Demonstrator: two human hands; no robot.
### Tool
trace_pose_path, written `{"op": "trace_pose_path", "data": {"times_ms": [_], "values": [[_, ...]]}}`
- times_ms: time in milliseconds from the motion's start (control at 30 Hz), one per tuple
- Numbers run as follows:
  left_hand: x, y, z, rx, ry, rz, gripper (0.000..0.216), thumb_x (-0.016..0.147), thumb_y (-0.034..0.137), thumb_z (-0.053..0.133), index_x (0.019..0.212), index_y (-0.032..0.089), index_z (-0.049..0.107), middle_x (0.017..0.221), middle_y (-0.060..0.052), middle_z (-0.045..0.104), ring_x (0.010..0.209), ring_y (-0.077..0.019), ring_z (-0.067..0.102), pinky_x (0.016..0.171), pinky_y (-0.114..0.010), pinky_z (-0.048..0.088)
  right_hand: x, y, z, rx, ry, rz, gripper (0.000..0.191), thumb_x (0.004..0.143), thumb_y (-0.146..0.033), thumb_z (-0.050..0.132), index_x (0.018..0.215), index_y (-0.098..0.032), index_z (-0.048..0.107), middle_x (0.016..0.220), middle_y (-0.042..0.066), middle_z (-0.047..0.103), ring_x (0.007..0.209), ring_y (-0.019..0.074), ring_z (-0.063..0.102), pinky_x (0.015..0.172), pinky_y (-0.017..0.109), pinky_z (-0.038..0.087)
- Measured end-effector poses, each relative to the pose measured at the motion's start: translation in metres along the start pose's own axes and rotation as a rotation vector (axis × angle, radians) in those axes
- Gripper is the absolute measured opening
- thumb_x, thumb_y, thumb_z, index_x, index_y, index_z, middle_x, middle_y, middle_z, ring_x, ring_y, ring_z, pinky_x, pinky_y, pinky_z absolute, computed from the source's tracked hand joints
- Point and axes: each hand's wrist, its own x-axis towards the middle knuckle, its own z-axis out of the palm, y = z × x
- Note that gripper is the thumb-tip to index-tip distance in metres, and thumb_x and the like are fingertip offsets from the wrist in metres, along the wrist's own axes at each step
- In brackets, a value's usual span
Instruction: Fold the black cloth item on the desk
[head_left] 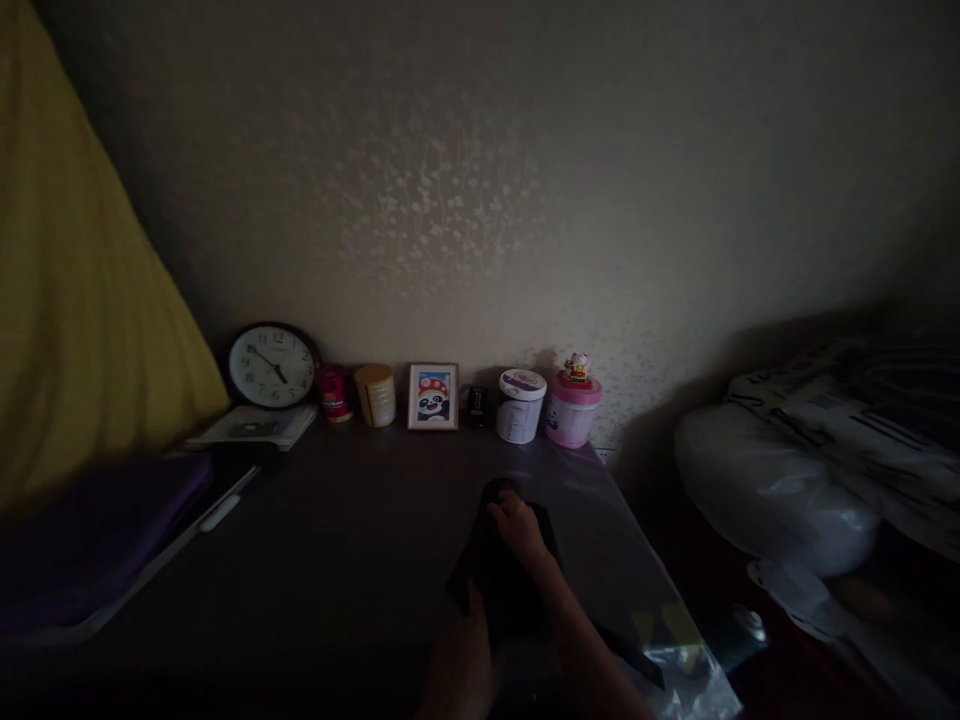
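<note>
A black, soft, bag-like item (pixel 506 570) lies on the dark tabletop in front of me; its exact kind is lost in the dim light. From its lower right runs a dark strap-like strip (pixel 634 660). My right hand (pixel 517 522) is closed on the item's upper part, fingers curled over its far end. At the lower left edge, my left hand (pixel 465 645) grips the same item, thumb upward along the side. That hand is somewhat blurred, and its other fingers are hidden.
Along the wall stand a round clock (pixel 272 367), red can (pixel 334 393), yellow tub (pixel 376 396), panda picture frame (pixel 433 397), white tub (pixel 520 407) and pink tub (pixel 573 412) with a figurine. A purple item (pixel 112 530) lies left; plastic-wrapped bundles (pixel 772 480) stand right, beyond the table edge.
</note>
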Motion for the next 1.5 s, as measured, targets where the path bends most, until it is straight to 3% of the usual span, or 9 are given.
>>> {"op": "trace_pose_path", "data": {"times_ms": [167,367,467,633,800,967,1100,1333,1500], "values": [[0.0,-0.002,0.002,-0.001,-0.032,-0.016,0.06,0.08,0.023,0.041,0.133,0.001,0.024,0.115,-0.02,0.056,0.1,-0.0245,0.056,0.087,-0.034,0.041,-0.01,-0.008,-0.001,-0.026,-0.058,-0.082,0.02,0.081,-0.022,0.044,0.094,-0.019,0.06,0.07,0.001,0.069,0.072,0.0147,0.063,0.062,0.021,0.037],[-0.009,-0.009,0.005,-0.006,0.008,-0.038,0.066,0.083,0.032,0.039,0.135,0.0,0.017,0.132,-0.02,0.039,0.116,-0.0232,0.045,0.093,-0.029,0.035,-0.017,-0.007,-0.004,0.024,-0.081,-0.159,0.02,0.08,-0.019,0.042,0.087,-0.02,0.061,0.073,-0.001,0.069,0.069,0.012,0.062,0.061,0.019,0.037],[-0.011,-0.009,0.002,-0.057,0.035,-0.007,0.07,0.081,0.032,0.04,0.138,0.006,0.009,0.137,-0.015,0.034,0.117,-0.0207,0.044,0.092,-0.026,0.034,-0.019,-0.005,-0.004,0.033,-0.086,-0.178,0.021,0.079,-0.019,0.043,0.089,-0.022,0.061,0.074,-0.002,0.069,0.069,0.0117,0.062,0.061,0.019,0.038],[-0.005,-0.003,-0.004,-0.156,-0.001,0.111,0.085,0.076,0.021,0.049,0.137,0.017,-0.01,0.122,-0.01,0.053,0.101,-0.016,0.056,0.084,-0.022,0.038,-0.029,-0.003,-0.002,-0.062,-0.058,-0.294,0.021,0.078,-0.018,0.046,0.091,-0.024,0.062,0.083,-0.001,0.068,0.08,0.0134,0.06,0.067,0.02,0.04],[0.002,0.0,0.001,-0.11,-0.075,0.037,0.079,0.077,0.012,0.042,0.137,0.01,-0.008,0.102,-0.012,0.063,0.089,-0.0184,0.06,0.075,-0.025,0.041,-0.055,0.004,-0.006,-0.004,-0.033,-0.486,0.02,0.085,-0.022,0.044,0.093,-0.026,0.062,0.088,-0.001,0.066,0.084,0.0133,0.056,0.076,0.024,0.042],[0.003,-0.001,0.004,-0.065,-0.094,0.005,0.076,0.076,0.013,0.044,0.138,0.006,-0.001,0.102,-0.014,0.063,0.09,-0.0216,0.06,0.072,-0.027,0.04,-0.077,0.016,-0.014,0.075,-0.06,-0.689,0.025,0.088,-0.021,0.038,0.101,-0.024,0.06,0.097,0.001,0.066,0.094,0.0153,0.054,0.083,0.03,0.042],[0.003,-0.001,0.003,-0.063,-0.115,0.008,0.077,0.079,0.015,0.042,0.137,0.009,-0.009,0.1,-0.011,0.064,0.085,-0.0183,0.06,0.069,-0.025,0.04,-0.056,0.027,-0.01,0.041,0.02,-0.673,0.027,0.089,-0.024,0.038,0.103,-0.022,0.061,0.109,0.004,0.063,0.113,0.0186,0.046,0.095,0.039,0.036],[0.005,0.001,-0.001,-0.067,-0.165,-0.068,0.077,0.079,0.02,0.043,0.137,0.01,-0.007,0.107,-0.012,0.061,0.092,-0.0199,0.059,0.076,-0.028,0.041,0.022,0.042,0.001,-0.093,0.054,-0.591,0.03,0.089,-0.026,0.035,0.104,-0.023,0.061,0.114,0.004,0.061,0.117,0.0192,0.045,0.098,0.043,0.032],[0.005,0.001,0.0,-0.012,-0.132,-0.081,0.073,0.078,0.018,0.043,0.137,0.006,0.002,0.107,-0.015,0.061,0.099,-0.0206,0.056,0.087,-0.03,0.038,0.026,0.043,-0.001,-0.149,0.235,-0.382,0.032,0.089,-0.024,0.034,0.11,-0.018,0.057,0.115,0.009,0.059,0.11,0.019,0.05,0.096,0.04,0.035]]}}
